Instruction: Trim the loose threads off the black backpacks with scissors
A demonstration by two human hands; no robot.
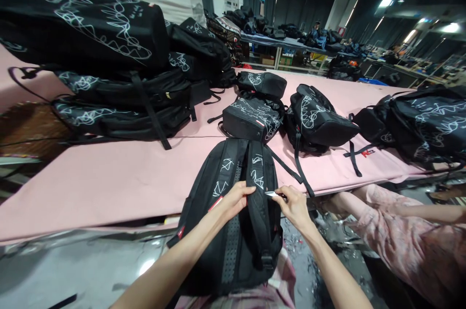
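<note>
A black backpack with white scribble prints on its straps leans upright against the table edge, back panel towards me. My left hand lies over the middle of it, thumb and fingers closed on the edge of the right shoulder strap. On the other side of that strap, my right hand grips small thread snips. Their pale pointed blades reach the strap's outer edge; the handle is mostly hidden in my fingers.
The pink-covered table carries a tall pile of black backpacks at left and more backpacks at the middle and right. A wicker basket stands far left. Beside me on the right sits another person.
</note>
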